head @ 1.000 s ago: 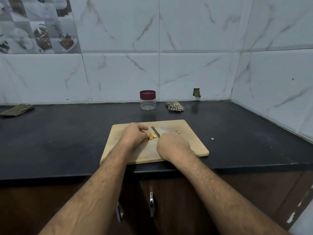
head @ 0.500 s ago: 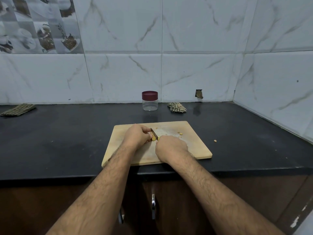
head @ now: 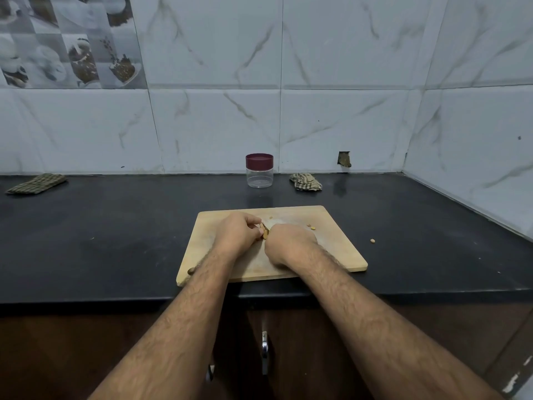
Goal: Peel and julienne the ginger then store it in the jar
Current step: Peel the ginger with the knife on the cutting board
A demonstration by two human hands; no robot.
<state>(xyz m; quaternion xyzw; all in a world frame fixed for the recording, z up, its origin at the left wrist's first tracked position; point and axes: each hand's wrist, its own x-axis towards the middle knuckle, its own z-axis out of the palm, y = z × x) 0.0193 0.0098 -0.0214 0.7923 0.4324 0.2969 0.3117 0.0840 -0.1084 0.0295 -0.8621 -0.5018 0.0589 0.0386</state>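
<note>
Black countertop (head: 115, 241) runs the full width, marble-look wall tiles (head: 216, 125) behind it and on the right. Printed decor tile (head: 66, 41) top left shows cups and bowls, no readable writing.

Wooden cutting board (head: 331, 243) sits at the front edge of the countertop, long axis roughly left-right, slightly skewed.

Both hands meet over the board's middle. Left hand (head: 238, 233) is curled, fingertips pinching the ginger (head: 264, 234) against the board. Right hand (head: 290, 243) is closed in a fist round a knife handle, which the hand hides. Only a short bit of the knife blade (head: 264, 226) shows in the gap between the hands, angled up and to the left, away from the person.

The ginger is a small yellowish sliver right at the left fingertips, touching the blade, mostly covered. Too little is visible to call its long axis.

Jar (head: 259, 170) stands upright at the back by the wall, clear body, maroon lid on. No label visible. Well apart from the board.

Folded checked cloth (head: 36, 183) far left at the back. Crumpled checked cloth (head: 305, 182) just right of the jar.

Small ginger bits (head: 311, 226) lie on the board right of the hands. One stray piece (head: 372, 241) is on the countertop just off the board's right edge.
</note>
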